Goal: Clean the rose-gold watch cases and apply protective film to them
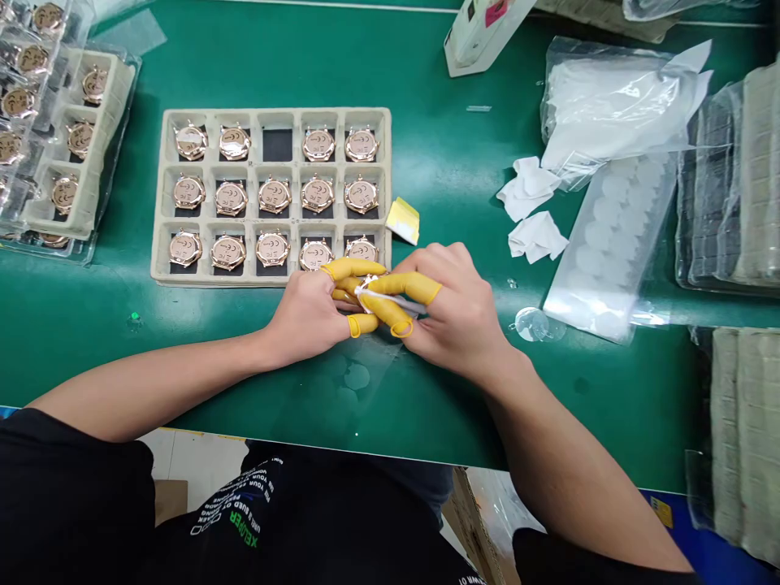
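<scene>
My left hand [314,313] and my right hand [448,305] meet just in front of the tray's near right corner, yellow finger cots on several fingertips. The left fingers are closed around a watch case [366,284], mostly hidden by the fingers, with a shiny edge showing. My right hand pinches a thin pale stick-like tool [411,306], its tip at the watch case. Behind the hands lies a beige moulded tray [276,221] of rose-gold watch cases, backs up. One back-row compartment [277,145] shows only its dark pad.
A yellow-and-white folded pad [403,220] rests against the tray's right side. Crumpled white wipes [537,237], a bag of white cloths [609,110] and a sheet of round clear films [615,236] lie right. Stacked trays [759,179] stand far right; more watch trays [91,179] stand left.
</scene>
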`<action>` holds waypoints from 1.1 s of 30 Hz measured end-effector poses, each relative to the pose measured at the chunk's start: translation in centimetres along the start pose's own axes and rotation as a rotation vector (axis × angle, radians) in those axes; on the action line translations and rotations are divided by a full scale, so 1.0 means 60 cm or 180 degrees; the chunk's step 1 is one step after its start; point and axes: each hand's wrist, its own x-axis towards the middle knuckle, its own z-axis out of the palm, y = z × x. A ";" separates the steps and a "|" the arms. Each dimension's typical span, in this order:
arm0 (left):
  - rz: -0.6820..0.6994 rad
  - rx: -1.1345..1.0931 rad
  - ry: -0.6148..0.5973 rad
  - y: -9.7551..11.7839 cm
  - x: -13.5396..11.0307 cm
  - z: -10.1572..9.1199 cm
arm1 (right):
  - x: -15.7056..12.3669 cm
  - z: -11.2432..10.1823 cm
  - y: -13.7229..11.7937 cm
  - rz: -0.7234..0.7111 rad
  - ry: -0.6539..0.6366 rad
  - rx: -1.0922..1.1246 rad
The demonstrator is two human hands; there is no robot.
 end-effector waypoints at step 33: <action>0.0009 0.0010 0.0203 0.002 0.000 0.004 | -0.010 -0.041 0.010 0.0196 0.0636 -0.0521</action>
